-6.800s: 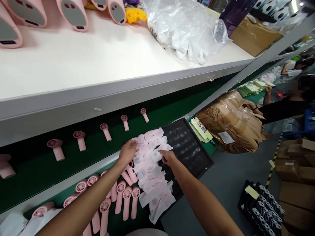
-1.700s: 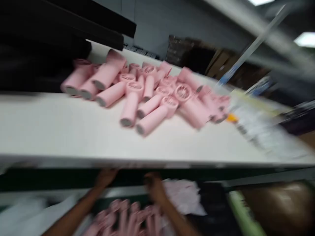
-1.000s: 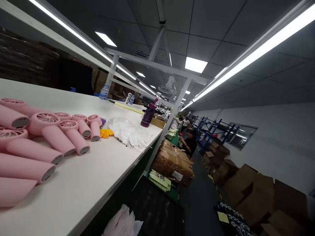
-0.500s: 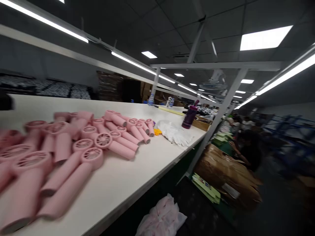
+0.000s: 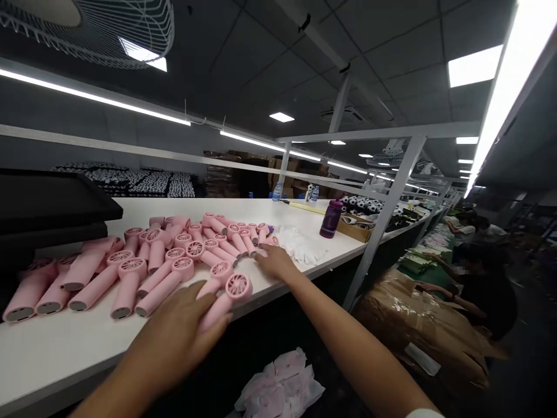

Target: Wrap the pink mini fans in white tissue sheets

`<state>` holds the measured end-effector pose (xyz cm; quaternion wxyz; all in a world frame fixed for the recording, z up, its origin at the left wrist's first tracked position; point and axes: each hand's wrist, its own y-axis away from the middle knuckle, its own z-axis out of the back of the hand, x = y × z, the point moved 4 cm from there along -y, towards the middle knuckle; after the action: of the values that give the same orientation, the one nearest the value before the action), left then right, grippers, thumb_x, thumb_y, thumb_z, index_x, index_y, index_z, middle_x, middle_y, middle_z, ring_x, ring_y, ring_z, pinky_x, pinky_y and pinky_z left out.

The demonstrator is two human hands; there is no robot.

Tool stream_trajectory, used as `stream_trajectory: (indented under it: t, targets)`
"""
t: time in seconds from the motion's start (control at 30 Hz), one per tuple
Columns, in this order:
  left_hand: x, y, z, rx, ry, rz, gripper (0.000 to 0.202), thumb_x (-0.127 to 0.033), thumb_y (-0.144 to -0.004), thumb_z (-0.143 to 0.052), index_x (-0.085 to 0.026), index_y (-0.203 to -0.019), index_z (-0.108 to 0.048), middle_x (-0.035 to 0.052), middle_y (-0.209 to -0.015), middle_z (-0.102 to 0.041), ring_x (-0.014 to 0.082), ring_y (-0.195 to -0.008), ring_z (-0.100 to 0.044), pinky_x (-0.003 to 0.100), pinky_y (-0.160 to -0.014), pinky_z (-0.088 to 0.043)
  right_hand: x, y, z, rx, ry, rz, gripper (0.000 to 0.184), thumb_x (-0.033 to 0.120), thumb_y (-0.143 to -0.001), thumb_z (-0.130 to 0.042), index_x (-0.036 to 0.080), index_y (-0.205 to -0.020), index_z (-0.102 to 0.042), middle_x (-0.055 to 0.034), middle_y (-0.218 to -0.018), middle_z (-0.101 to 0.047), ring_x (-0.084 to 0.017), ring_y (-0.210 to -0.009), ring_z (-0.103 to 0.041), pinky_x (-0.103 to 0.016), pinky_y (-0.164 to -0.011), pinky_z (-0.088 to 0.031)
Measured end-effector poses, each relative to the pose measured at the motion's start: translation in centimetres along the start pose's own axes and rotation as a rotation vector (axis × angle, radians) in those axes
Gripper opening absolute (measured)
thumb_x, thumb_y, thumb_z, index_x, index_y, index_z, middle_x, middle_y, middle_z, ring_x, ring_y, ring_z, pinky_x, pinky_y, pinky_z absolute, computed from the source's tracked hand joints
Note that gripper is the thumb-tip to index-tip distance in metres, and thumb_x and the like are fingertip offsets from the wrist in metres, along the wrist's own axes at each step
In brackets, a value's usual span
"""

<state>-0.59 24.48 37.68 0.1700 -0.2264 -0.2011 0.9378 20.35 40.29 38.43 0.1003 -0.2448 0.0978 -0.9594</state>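
Note:
Many pink hand fans (image 5: 174,261) lie in a heap on the white upper shelf (image 5: 65,348). My left hand (image 5: 174,339) reaches over the shelf's front edge, and its fingers close round the handle of the nearest pink fan (image 5: 232,290). My right hand (image 5: 274,262) lies flat farther along the shelf with its fingers stretched out. Its fingertips touch the fans at the right end of the heap, beside a clear plastic bag (image 5: 304,247). Below the shelf lies a pile of pink-white pouches (image 5: 281,389).
A purple bottle (image 5: 331,217) stands on the shelf past the bag. Black trays (image 5: 47,203) are stacked at the left. A grey post (image 5: 383,215) rises at the shelf's end. A brown paper-wrapped bundle (image 5: 418,325) and other people are at the right.
The view rose from the lower bench and pouches to the upper shelf, then swung left. Both hands, out of view half a second ago, now rest on the pink fans there.

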Motion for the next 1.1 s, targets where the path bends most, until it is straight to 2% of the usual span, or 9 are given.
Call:
stream_trajectory:
  t: [0.07, 0.17, 0.3, 0.47, 0.77, 0.83, 0.97, 1.03, 1.1]
  targets:
    - [0.1, -3.7, -0.8, 0.131, -0.05, -0.062, 0.035, -0.054, -0.086, -0.049, -0.029, -0.098, -0.071, 0.0063, -0.107, -0.069, 0.0303, -0.099, -0.063, 0.041, -0.082, -0.052, -0.1, -0.4, -0.3, 0.029, -0.002, 0.018, 0.066, 0.057, -0.086, -0.052, 0.015, -0.137, -0.053, -0.0166, -0.131, -0.061, -0.035, -0.121, -0.055, -0.046, -0.102, -0.043]
    - [1.1, -5.8, -2.0, 0.236, -0.067, -0.107, 0.037, -0.057, -0.087, -0.048, -0.03, -0.1, -0.07, 0.0053, -0.105, -0.069, 0.0284, -0.097, -0.063, 0.037, -0.078, -0.051, -1.0, 0.1, -0.4, 0.03, 0.01, 0.053, 0.078, 0.068, -0.084, -0.049, 0.017, -0.143, -0.044, -0.0177, -0.129, -0.061, -0.036, -0.122, -0.054, -0.047, -0.1, -0.043]
    - [2.0, -5.9, -2.6, 0.199, -0.097, -0.157, 0.042, -0.059, -0.084, -0.054, -0.033, -0.113, -0.069, 0.0056, -0.114, -0.067, 0.0301, -0.103, -0.061, 0.037, -0.083, -0.049, -2.4, 0.9, -0.9, -0.015, 0.056, 0.131, 0.08, 0.065, -0.08, -0.058, 0.02, -0.144, -0.042, -0.0194, -0.133, -0.054, -0.036, -0.128, -0.047, -0.047, -0.103, -0.039]
    - [1.2, -6.9, -2.7, 0.18, -0.237, -0.22, 0.039, -0.053, -0.091, -0.043, -0.027, -0.106, -0.068, 0.0067, -0.092, -0.066, 0.0267, -0.087, -0.06, 0.037, -0.077, -0.046, -2.7, 0.5, -1.6, -0.043, 0.022, 0.209, 0.077, 0.061, -0.081, -0.058, 0.015, -0.142, -0.044, -0.0181, -0.128, -0.057, -0.033, -0.122, -0.05, -0.044, -0.105, -0.037]
    - [1.8, -9.6, -4.9, 0.034, -0.377, -0.099, 0.042, -0.058, -0.084, -0.052, -0.019, -0.088, -0.067, 0.0138, -0.081, -0.066, 0.0341, -0.08, -0.064, 0.044, -0.066, -0.049, -2.3, -1.0, -1.2, -0.017, -0.157, 0.282, 0.057, 0.028, -0.08, -0.06, 0.016, -0.135, -0.054, -0.0037, -0.09, -0.068, -0.018, -0.084, -0.061, -0.029, -0.085, -0.048]
    - [1.5, -9.6, -4.7, 0.007, -0.394, -0.053, 0.051, -0.062, -0.084, -0.05, -0.013, -0.087, -0.066, 0.015, -0.08, -0.065, 0.0346, -0.082, -0.064, 0.045, -0.069, -0.05, -2.9, -0.9, -0.7, -0.076, -0.178, 0.243, 0.049, 0.021, -0.083, -0.053, 0.018, -0.132, -0.057, -0.0024, -0.087, -0.068, -0.016, -0.08, -0.06, -0.028, -0.083, -0.048]
    - [-0.1, -8.5, -3.1, -0.021, -0.393, -0.048, 0.061, -0.055, -0.093, -0.033, -0.002, -0.104, -0.06, 0.0149, -0.102, -0.06, 0.0309, -0.103, -0.06, 0.043, -0.09, -0.046, -3.4, 0.3, 0.1, -0.162, -0.247, 0.149, 0.043, 0.021, -0.087, -0.046, 0.014, -0.127, -0.059, -0.005, -0.087, -0.066, -0.015, -0.078, -0.059, -0.03, -0.083, -0.048]
    - [-0.9, -6.5, -1.8, -0.082, -0.333, -0.111, 0.055, -0.056, -0.091, -0.045, -0.004, -0.103, -0.059, 0.0167, -0.106, -0.059, 0.0314, -0.109, -0.057, 0.044, -0.095, -0.045, -2.8, 2.5, 0.3, -0.277, -0.321, 0.134, 0.041, 0.027, -0.089, -0.047, 0.012, -0.125, -0.06, -0.007, -0.088, -0.066, -0.015, -0.078, -0.06, -0.03, -0.081, -0.048]
    - [-1.2, -2.9, -0.5, -0.256, -0.204, -0.232, 0.048, -0.053, -0.085, -0.058, -0.009, -0.103, -0.058, 0.0199, -0.115, -0.058, 0.0323, -0.116, -0.053, 0.047, -0.099, -0.045, -2.0, 6.3, 0.1, -0.471, -0.379, 0.172, 0.039, 0.035, -0.088, -0.055, 0.017, -0.122, -0.064, -0.0084, -0.091, -0.067, -0.016, -0.077, -0.061, -0.031, -0.076, -0.048]
